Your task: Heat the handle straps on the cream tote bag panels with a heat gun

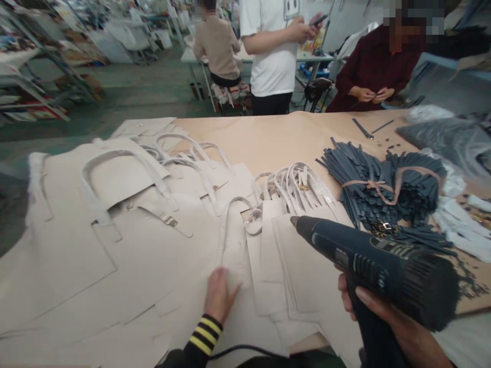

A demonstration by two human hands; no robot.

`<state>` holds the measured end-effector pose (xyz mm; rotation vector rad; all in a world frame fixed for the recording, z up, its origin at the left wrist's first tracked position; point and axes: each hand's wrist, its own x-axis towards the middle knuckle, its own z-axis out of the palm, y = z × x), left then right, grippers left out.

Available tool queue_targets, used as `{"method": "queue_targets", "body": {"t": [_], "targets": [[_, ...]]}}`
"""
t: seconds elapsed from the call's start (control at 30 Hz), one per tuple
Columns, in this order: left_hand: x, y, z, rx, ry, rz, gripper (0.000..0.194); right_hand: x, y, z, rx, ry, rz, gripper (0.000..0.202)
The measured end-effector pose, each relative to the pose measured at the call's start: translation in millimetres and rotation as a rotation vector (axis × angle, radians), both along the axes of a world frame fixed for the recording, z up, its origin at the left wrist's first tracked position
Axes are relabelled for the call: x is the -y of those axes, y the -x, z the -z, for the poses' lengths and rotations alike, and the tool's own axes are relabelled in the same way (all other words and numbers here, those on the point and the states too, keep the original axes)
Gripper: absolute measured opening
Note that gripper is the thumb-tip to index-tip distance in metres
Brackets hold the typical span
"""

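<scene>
My right hand [399, 319] is wrapped round the grip of a dark blue heat gun [360, 255], whose tapered nozzle points left over the beige panels. My left hand [221, 291], below a striped cuff, lies on a beige bag panel [233, 250] with a looped handle; its thumb is apart from the fingers, whose tips are partly hidden. Right of that hand is an overlapping stack of beige panels [272, 255] with several looped handles and small gold-coloured metal fittings. More beige panels [153, 255] with handles spread across the left side.
Bundled dark grey straps [383, 179], tied with pinkish strips, lie at the right. Behind them is a plastic bag [452, 138]. A black cord [245, 347] runs along the near edge. Beyond the brown-covered table [264, 133] one person stands holding a phone and two others sit.
</scene>
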<state>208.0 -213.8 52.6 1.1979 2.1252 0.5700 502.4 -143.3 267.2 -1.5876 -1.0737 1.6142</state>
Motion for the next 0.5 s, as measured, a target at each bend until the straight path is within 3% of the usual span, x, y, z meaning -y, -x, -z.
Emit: {"method": "queue_targets", "body": {"t": [0.07, 0.13, 0.23, 0.4, 0.5], "targets": [[-8, 40, -9.9, -0.391, 0.064, -0.084, 0.054, 0, 0, -2.4, -0.011, 0.012, -0.002, 0.033], [-17, 58, -14.0, -0.572, 0.218, -0.092, 0.063, 3, 0, -4.3, -0.042, 0.014, 0.005, 0.039], [-24, 55, -14.7, -0.608, 0.348, -0.082, 0.070, 12, -3, -6.9, -0.059, -0.016, 0.016, 0.045], [-15, 56, -13.4, -0.733, 0.272, -0.178, 0.066, 22, -27, -11.2, -0.018, -0.041, 0.101, 0.034], [-14, 70, -6.4, -0.521, 0.291, -0.183, 0.063, 7, -49, -14.1, -0.062, -0.095, 0.213, 0.033]]}}
